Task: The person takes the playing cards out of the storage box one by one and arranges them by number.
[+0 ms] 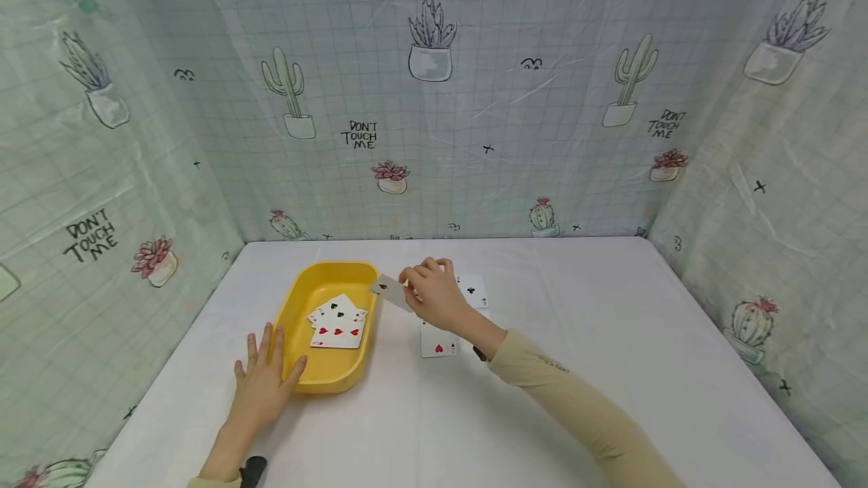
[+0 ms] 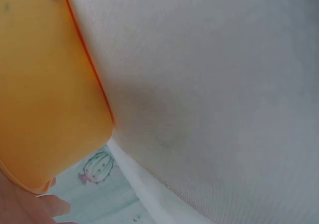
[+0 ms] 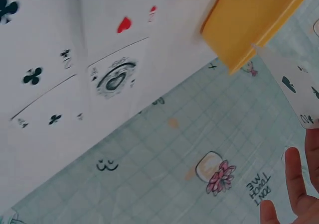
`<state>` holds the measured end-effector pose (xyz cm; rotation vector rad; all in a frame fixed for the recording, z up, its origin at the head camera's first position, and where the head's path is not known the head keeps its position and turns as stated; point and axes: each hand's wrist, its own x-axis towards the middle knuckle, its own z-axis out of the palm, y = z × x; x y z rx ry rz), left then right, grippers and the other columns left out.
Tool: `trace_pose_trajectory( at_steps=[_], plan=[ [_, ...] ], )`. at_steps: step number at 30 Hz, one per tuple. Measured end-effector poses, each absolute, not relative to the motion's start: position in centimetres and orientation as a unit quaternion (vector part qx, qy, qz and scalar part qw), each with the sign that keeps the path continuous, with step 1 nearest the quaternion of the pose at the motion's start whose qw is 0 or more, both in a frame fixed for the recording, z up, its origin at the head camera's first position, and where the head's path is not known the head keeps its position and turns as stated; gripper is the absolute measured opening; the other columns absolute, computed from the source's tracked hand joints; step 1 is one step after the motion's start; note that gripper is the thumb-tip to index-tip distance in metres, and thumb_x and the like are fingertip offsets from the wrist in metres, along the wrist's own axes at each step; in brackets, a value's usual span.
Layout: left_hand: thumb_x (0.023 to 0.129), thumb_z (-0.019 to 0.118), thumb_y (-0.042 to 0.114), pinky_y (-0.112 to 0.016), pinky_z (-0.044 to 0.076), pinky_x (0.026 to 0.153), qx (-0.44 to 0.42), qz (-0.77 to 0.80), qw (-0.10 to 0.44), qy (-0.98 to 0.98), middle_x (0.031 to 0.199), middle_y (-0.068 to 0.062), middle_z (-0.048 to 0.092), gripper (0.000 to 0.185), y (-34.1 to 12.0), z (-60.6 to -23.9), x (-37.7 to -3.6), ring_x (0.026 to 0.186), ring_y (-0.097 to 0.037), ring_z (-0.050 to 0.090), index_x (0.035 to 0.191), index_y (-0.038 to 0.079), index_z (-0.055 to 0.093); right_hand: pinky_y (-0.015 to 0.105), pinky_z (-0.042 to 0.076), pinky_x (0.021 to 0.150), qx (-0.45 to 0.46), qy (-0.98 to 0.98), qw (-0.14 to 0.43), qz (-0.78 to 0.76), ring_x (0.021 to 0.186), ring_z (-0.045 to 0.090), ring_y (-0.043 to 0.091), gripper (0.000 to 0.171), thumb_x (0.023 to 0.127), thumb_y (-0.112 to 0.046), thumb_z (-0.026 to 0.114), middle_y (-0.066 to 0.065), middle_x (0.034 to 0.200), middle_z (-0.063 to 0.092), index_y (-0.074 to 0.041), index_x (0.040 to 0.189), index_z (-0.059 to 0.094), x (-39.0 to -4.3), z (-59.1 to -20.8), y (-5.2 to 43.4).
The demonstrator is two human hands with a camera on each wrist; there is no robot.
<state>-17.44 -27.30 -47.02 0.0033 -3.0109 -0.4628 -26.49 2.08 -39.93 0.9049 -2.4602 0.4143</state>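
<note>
A yellow tray (image 1: 319, 381) stands on the left part of the table with several playing cards (image 1: 337, 333) overlapping inside, face up. My left hand (image 1: 261, 379) lies on the tray's near left rim, fingers spread. With its fingertips my right hand (image 1: 434, 296) pinches a spade playing card (image 1: 389, 290), which is tilted at the tray's right rim. In the right wrist view that spade card (image 3: 293, 87) is raised off the table. Beneath and behind the right hand lie more cards: a club card (image 1: 475, 290) and a heart card (image 1: 438, 345), partly hidden by the hand.
The right wrist view shows the two of clubs (image 3: 35, 74), the two of hearts (image 3: 122, 27) and a black ace (image 3: 115, 79) lying face up near each other. A white cloth (image 1: 576, 367) covers the table. Patterned curtains (image 1: 434, 134) enclose the back and sides.
</note>
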Motion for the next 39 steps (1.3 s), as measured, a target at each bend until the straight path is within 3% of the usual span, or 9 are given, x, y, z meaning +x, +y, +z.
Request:
trace_pose_trajectory(
  at_steps=[15, 29, 39],
  plan=[
    [0.091, 0.034, 0.049, -0.074, 0.006, 0.093, -0.003, -0.155, 0.048, -0.987, 0.148, -0.025, 0.001, 0.078, -27.3, -47.1, -17.4, 0.131, -0.051, -0.005, 0.142, -0.001, 0.004, 0.049, 0.035, 0.082, 0.232, -0.93, 0.226, 0.176, 0.077, 0.049, 0.016, 0.007, 0.079, -0.009, 0.06, -0.007, 0.067, 0.062, -0.013, 0.084, 0.059, -25.5, -42.2, 11.0],
    [0.091, 0.036, 0.047, -0.074, 0.007, 0.093, -0.004, -0.156, 0.058, -0.986, 0.147, -0.026, 0.004, 0.077, -27.2, -47.0, -17.7, 0.132, -0.05, -0.003, 0.142, -0.001, 0.005, 0.054, 0.036, 0.079, 0.143, -0.954, 0.194, 0.176, 0.073, 0.053, 0.022, 0.009, 0.075, -0.008, 0.061, -0.003, 0.064, 0.062, -0.009, 0.084, 0.061, -24.6, -43.1, 15.9],
    [0.091, 0.035, 0.048, -0.073, 0.005, 0.094, 0.001, -0.159, 0.042, -0.986, 0.147, -0.027, 0.002, 0.078, -27.2, -46.8, -17.5, 0.132, -0.05, -0.007, 0.142, -0.002, 0.004, 0.048, 0.034, 0.069, 0.05, -0.963, 0.148, 0.218, 0.067, 0.051, 0.022, 0.009, 0.075, -0.01, 0.058, 0.001, 0.065, 0.061, -0.005, 0.082, 0.06, -24.3, -44.4, 17.6]
  ],
)
